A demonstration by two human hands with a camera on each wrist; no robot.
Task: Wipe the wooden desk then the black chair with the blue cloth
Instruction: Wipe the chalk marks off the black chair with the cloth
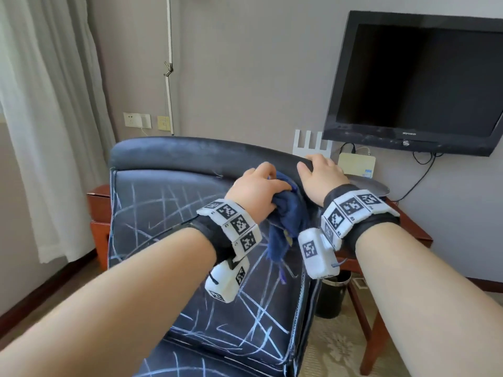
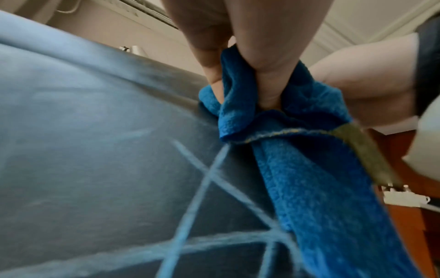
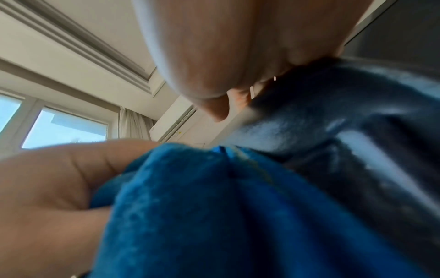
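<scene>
The blue cloth (image 1: 285, 210) is bunched in the curled left hand (image 1: 255, 191), high on the back of the black chair (image 1: 163, 213). The chair top is held by the curled right hand (image 1: 321, 178). The cloth should be spread flatter and rubbed in long strokes.

A dark television (image 1: 416, 83) is mounted on the grey wall (image 1: 245, 63); white curtains (image 1: 46, 118) are hung, and a black bin (image 1: 330, 297) is set on patterned carpet (image 1: 334, 346).
</scene>
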